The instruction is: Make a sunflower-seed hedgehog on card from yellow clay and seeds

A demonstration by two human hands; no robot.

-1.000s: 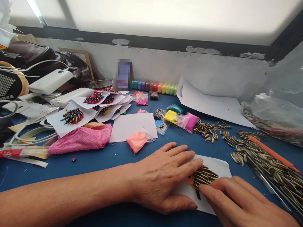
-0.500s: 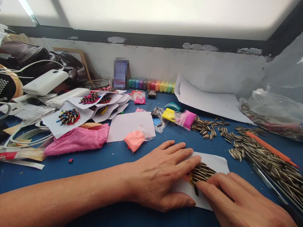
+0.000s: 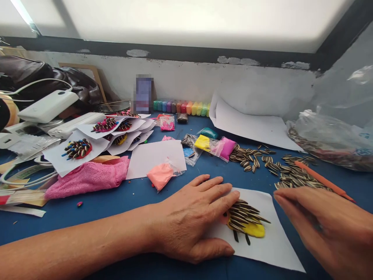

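Note:
My left hand (image 3: 201, 217) lies flat with fingers spread, holding down a white sheet of paper (image 3: 279, 249). On that sheet is a yellow clay shape (image 3: 256, 230), its upper part covered with overlapping striped sunflower seeds (image 3: 244, 215). Two dark strips (image 3: 247, 239) stick out below it. An orange bit at the shape's left end is partly hidden by my left fingers. To the right of the paper, my right hand (image 3: 326, 229) is raised beside the loose sunflower seeds (image 3: 291, 179). Its thumb and forefinger tips are pressed together; whatever is between them cannot be made out.
An orange pen (image 3: 323, 179) lies across the seeds. Bagged clay, yellow (image 3: 202, 143), purple (image 3: 227, 148) and peach (image 3: 160, 175), sits mid-table. At left are a pink towel (image 3: 90, 179), finished seed pieces on paper (image 3: 77, 149) and white power banks (image 3: 48, 105). A plastic bag (image 3: 332, 140) stands right.
My right hand has left the seed-covered shape and moved right and up toward the loose seeds, uncovering the yellow clay. My left hand stays on the paper. The view has shifted slightly right.

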